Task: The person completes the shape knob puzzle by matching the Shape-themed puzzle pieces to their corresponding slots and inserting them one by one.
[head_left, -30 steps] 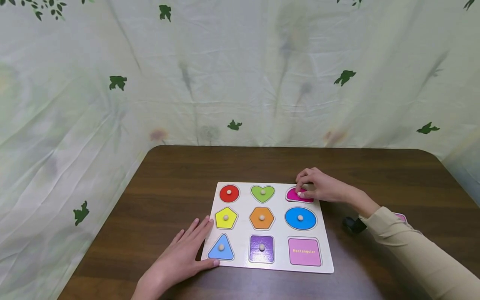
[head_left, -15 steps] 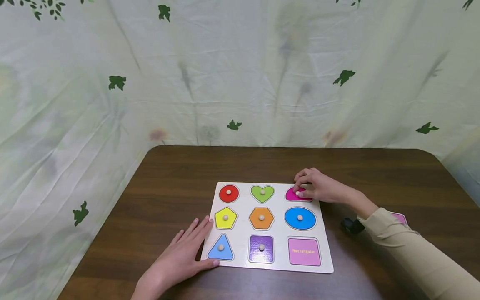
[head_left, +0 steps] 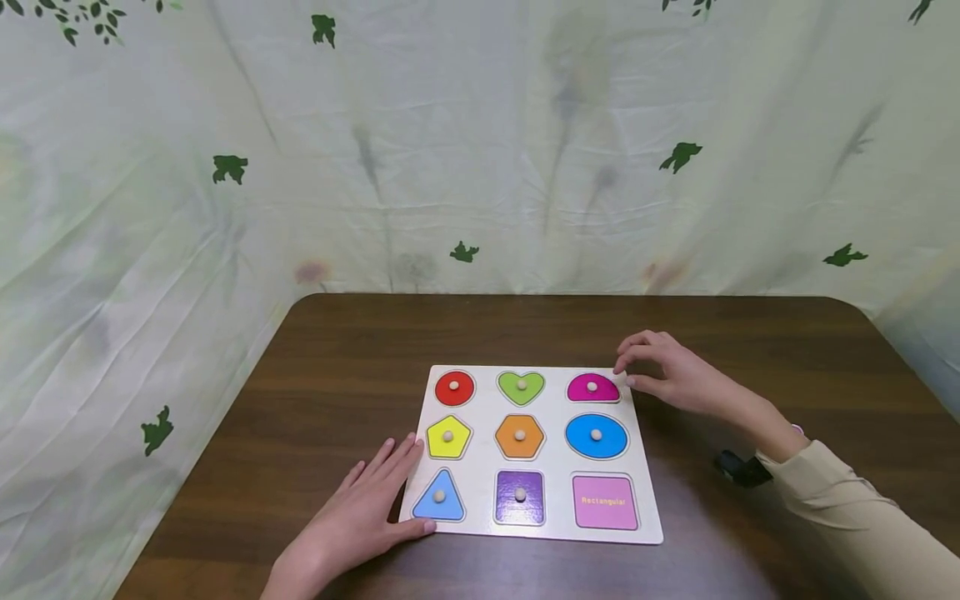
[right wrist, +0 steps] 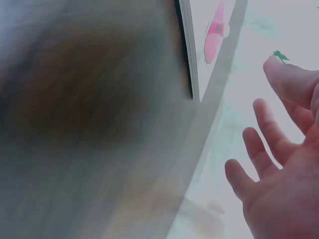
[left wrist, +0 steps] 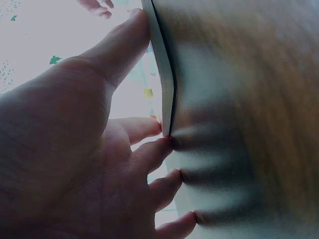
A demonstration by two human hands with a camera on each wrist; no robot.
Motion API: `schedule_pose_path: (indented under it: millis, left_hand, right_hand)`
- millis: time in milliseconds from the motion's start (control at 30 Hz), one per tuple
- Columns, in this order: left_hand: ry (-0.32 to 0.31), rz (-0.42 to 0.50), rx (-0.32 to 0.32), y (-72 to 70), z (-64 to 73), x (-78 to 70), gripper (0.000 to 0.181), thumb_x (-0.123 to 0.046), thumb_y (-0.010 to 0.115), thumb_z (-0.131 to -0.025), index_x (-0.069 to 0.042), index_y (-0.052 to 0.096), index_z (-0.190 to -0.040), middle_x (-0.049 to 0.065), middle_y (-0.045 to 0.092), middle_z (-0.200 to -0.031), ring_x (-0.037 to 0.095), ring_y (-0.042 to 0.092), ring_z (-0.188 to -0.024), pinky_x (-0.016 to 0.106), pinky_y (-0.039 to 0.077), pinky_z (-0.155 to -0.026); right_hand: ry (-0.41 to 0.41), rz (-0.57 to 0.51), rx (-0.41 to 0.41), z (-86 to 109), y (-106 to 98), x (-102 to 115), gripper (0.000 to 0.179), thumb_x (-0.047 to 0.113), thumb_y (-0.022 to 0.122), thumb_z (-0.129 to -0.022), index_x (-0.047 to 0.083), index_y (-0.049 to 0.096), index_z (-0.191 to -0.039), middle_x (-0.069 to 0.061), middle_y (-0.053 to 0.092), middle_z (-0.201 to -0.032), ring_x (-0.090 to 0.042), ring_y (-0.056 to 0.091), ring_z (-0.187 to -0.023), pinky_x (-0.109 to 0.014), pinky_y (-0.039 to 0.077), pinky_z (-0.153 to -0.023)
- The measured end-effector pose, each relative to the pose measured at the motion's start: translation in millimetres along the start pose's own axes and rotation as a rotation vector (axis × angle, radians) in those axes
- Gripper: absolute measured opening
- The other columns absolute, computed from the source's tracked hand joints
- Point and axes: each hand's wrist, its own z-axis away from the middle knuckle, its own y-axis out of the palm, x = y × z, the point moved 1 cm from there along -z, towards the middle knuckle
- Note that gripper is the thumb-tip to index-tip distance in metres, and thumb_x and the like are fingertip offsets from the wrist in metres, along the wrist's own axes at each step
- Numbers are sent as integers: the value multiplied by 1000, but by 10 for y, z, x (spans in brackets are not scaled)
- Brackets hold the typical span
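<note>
A white puzzle board [head_left: 557, 454] lies flat on the table with three rows of coloured shapes. My left hand [head_left: 356, 508] rests at its left edge, fingers spread and thumb near the lower corner; in the left wrist view the fingertips [left wrist: 162, 144] touch the tabletop and the board's edge. Just off the upper right corner hovers my right hand [head_left: 678, 379], fingers loosely bent around nothing. Beside it, the magenta half-circle piece [head_left: 580, 392] sits in its slot. Most shapes, such as the blue oval [head_left: 581, 442], have a knob. The pink rectangle slot [head_left: 604, 515] reads "Rectangular" and has none.
The brown wooden table [head_left: 480, 329] ends at a pale leaf-print cloth [head_left: 510, 150] hanging behind it. A small pink edge [head_left: 797, 429] peeks out behind my right wrist, the rest hidden. A dark device [head_left: 741, 468] sits below that wrist.
My right hand has let go of the knob of the magenta half-circle and moved right, off the board. The half-circle now lies level in its slot. My left hand has stayed put.
</note>
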Motion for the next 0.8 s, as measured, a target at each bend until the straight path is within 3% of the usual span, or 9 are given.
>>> schedule_pose_path:
  millis: [200,433,667,800]
  left_hand:
    - [1,0,-6,-3,13,-2,103,-67,72,-75,-20,29,-156,-2,23,-162,30,15,-149,61,16,-114]
    - [-5,6,-1,-7,13,-7,103,-66,72,-75,-19,30,-156,-2,23,-162,30,14,-149,62,15,-114]
    - [0,4,2,-7,5,-14,102,-65,73,-76,-19,30,-156,-2,23,-162,30,14,-149,62,15,-114]
    - [-3,6,5,-11,2,-17,102,-65,73,-76,-18,30,-156,-2,23,-162,31,14,-149,62,15,-113]
  right_hand:
    - [47,21,-137,231,-101,14,11,10,74,-88,13,72,-99,-7,57,-118,-32,46,-115,-57,42,-93]
    - [93,60,-262,508,-192,25,13,8,74,-88,11,71,-100,-11,56,-119,-36,46,-115,-62,43,-88]
    - [22,123,-321,806,-240,-84,20,4,77,-83,14,71,-100,-9,58,-119,-32,48,-111,-38,39,-84]
    - [30,136,-336,962,-293,-180,24,4,79,-82,16,72,-101,-6,58,-122,-30,47,-114,-26,33,-85]
